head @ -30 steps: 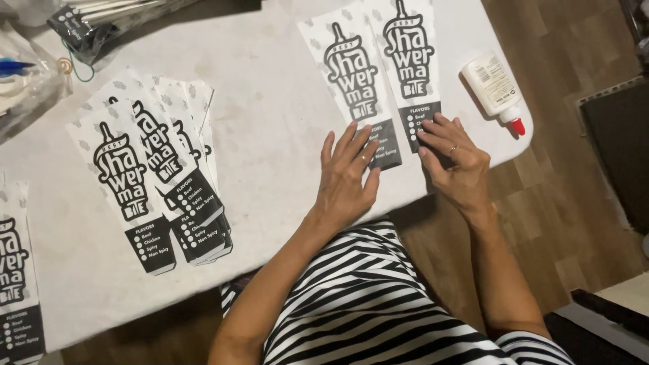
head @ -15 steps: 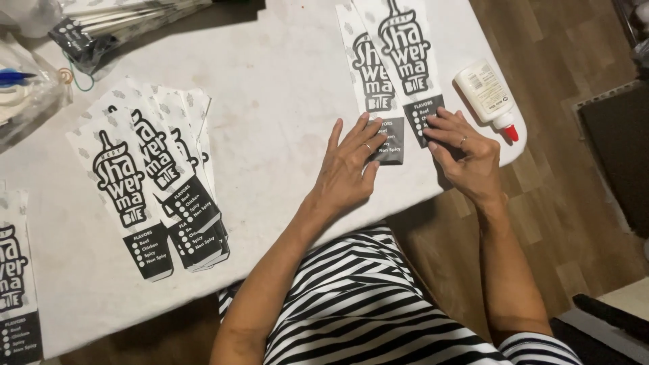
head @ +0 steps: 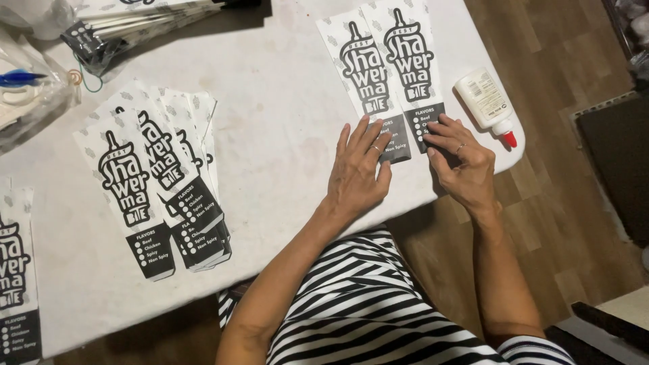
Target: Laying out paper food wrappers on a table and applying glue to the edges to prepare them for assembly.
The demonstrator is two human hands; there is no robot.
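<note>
Left hand (head: 357,172) and right hand (head: 460,159) apart, flat, fingers spread, pressing lower ends of two printed paper sleeves (head: 382,67) on white desk (head: 284,135). Glue bottle (head: 485,105) just right of right hand.

The left hand (head: 357,172) and right hand (head: 463,162) cover the dark lower panels of two white printed paper sleeves (head: 385,67). Another white printed paper sleeve (head: 17,270) is cut off by the left edge, as is a blue pen (head: 17,78).
</note>
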